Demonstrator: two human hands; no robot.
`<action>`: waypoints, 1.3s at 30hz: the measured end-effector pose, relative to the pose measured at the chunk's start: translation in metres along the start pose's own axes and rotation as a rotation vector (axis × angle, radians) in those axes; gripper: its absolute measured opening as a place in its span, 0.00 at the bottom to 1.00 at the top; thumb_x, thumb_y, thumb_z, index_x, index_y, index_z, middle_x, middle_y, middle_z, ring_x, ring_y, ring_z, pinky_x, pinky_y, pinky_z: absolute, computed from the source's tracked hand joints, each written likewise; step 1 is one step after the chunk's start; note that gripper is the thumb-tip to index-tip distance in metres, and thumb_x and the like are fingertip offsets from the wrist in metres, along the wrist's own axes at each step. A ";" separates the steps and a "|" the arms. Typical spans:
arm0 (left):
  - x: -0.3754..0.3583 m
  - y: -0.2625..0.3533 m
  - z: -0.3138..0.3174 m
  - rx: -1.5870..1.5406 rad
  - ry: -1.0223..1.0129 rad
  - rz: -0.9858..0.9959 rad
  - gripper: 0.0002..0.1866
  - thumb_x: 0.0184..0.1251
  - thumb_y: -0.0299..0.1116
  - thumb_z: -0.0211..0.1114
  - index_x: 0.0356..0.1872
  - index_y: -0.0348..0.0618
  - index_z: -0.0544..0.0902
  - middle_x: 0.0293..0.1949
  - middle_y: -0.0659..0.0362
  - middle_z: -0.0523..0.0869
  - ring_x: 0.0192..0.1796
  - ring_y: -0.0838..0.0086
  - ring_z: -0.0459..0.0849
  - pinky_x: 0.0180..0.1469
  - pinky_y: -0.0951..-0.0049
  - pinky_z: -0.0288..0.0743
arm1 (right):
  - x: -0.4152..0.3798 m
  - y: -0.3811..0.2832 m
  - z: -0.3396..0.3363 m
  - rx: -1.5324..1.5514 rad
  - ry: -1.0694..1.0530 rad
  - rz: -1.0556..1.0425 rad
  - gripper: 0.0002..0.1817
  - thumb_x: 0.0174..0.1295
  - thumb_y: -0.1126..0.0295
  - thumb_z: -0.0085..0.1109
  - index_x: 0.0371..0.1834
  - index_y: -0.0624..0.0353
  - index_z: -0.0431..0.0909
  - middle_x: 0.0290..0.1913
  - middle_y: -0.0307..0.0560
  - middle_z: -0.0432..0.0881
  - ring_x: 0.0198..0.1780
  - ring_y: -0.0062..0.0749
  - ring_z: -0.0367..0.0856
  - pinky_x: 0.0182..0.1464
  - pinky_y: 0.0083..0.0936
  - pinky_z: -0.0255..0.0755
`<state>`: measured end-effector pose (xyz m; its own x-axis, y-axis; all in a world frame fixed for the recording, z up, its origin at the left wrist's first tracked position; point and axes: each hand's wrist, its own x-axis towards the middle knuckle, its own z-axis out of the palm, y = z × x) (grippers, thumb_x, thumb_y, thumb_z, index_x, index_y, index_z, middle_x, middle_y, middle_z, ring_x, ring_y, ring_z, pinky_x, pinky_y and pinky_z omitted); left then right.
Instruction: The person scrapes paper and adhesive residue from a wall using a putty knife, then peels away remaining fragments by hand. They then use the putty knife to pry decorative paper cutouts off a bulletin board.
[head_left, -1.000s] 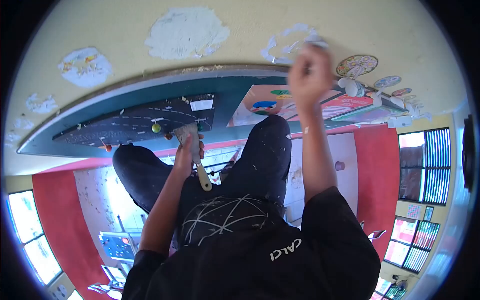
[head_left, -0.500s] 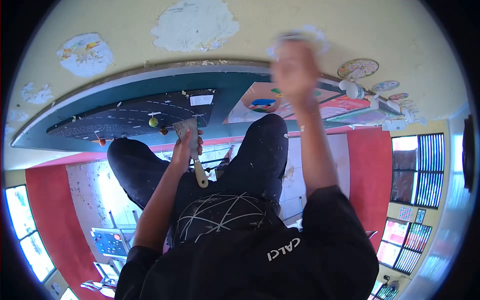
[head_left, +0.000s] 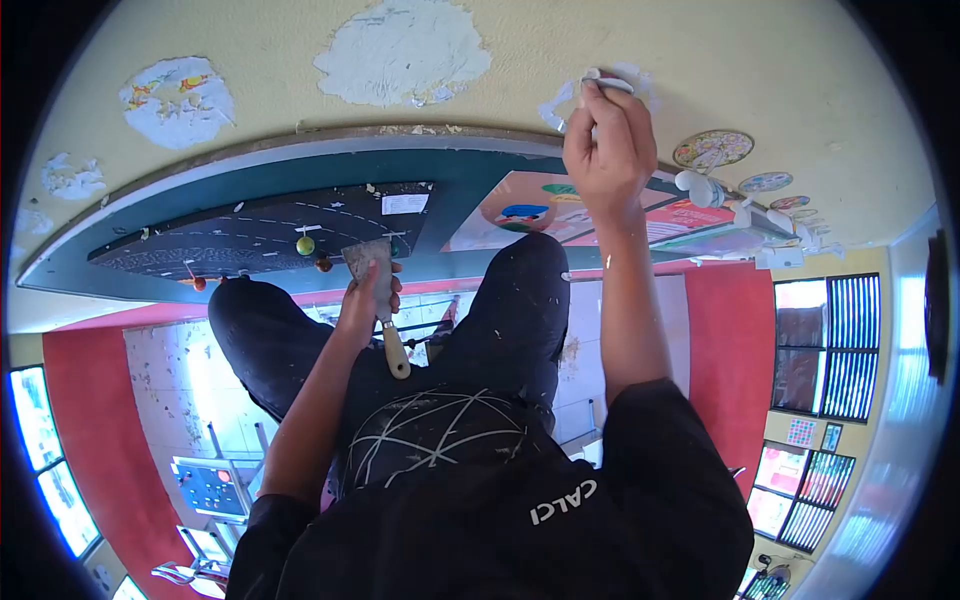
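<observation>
My left hand [head_left: 374, 297] is closed round the metal part of a scraper [head_left: 368, 262], its pale handle [head_left: 396, 350] hanging down above my lap. My right hand [head_left: 612, 150] is raised to the cream wall, its fingers pinched on a small whitish flat piece [head_left: 608, 83]; whether it is paper or a tool is unclear. Those fingers are at a torn white patch [head_left: 556, 106] on the wall. To the left are a large bare white patch [head_left: 404, 55] and a smaller one with coloured paper remnants [head_left: 178, 102].
Below the patches runs a board's edge [head_left: 300, 144], with a dark panel [head_left: 270, 228] and colourful posters [head_left: 525, 210]. Round decorations [head_left: 713, 150] and white cylindrical items [head_left: 700, 188] are at the right. Barred windows [head_left: 828, 340] and a small table [head_left: 212, 488] stand beyond.
My right hand was blurred by motion and is now sharp, slightly lower and to the right at the torn patch. The left hand keeps its hold on the scraper.
</observation>
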<state>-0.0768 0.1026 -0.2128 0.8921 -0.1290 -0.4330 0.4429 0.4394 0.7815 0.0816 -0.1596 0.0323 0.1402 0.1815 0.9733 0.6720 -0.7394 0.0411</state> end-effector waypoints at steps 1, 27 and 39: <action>0.000 0.000 0.000 0.000 0.001 -0.006 0.30 0.76 0.60 0.49 0.51 0.39 0.78 0.30 0.61 0.79 0.28 0.76 0.78 0.32 0.74 0.73 | 0.001 0.000 0.004 0.041 -0.059 -0.159 0.09 0.58 0.83 0.60 0.41 0.63 0.81 0.36 0.47 0.84 0.31 0.28 0.80 0.33 0.23 0.74; -0.001 -0.005 -0.002 -0.003 0.001 0.012 0.30 0.76 0.61 0.50 0.51 0.40 0.79 0.30 0.61 0.79 0.28 0.77 0.78 0.32 0.75 0.73 | 0.021 0.011 -0.030 0.106 -0.512 -0.364 0.17 0.48 0.81 0.61 0.42 0.54 0.87 0.33 0.36 0.80 0.38 0.30 0.80 0.43 0.31 0.67; 0.003 -0.001 -0.002 0.007 0.010 0.021 0.30 0.76 0.60 0.49 0.52 0.39 0.78 0.30 0.61 0.79 0.28 0.76 0.78 0.32 0.74 0.73 | 0.000 0.017 -0.044 -0.033 -0.528 -0.303 0.11 0.50 0.82 0.67 0.37 0.58 0.86 0.33 0.40 0.84 0.35 0.32 0.82 0.41 0.31 0.68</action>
<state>-0.0751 0.1035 -0.2153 0.9004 -0.1112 -0.4207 0.4246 0.4355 0.7937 0.0610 -0.2007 0.0431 0.2933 0.6775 0.6745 0.7163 -0.6230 0.3143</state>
